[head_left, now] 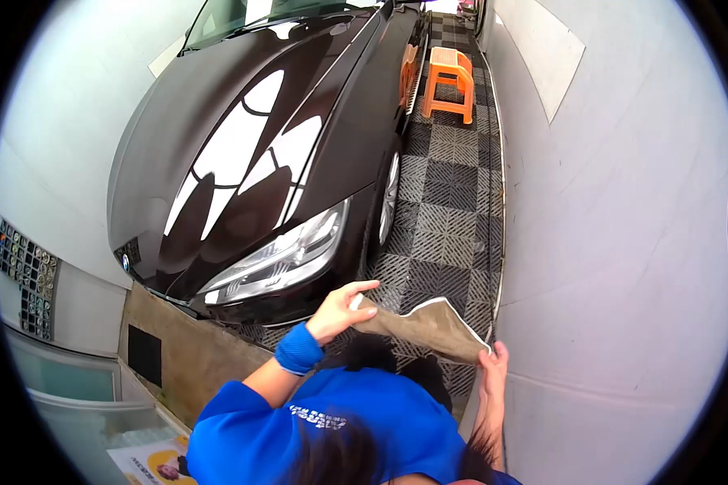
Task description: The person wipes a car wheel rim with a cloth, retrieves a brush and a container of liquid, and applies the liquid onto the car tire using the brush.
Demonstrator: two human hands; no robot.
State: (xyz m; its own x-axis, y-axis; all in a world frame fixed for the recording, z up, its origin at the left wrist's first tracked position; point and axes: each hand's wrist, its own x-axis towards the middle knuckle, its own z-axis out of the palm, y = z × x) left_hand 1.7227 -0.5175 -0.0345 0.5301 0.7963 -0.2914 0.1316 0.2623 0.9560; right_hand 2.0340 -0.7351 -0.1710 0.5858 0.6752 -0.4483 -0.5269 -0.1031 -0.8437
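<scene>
Here, near the car (299, 153), the left hand (337, 314) loosely pinches a cloth (416, 331); the right hand (494, 370) tightly pinches its corner.

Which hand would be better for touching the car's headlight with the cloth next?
Probably the left hand: it holds one end of the cloth and is nearer the headlight. The right hand grips the other end, farther away, toward the wall.
</scene>
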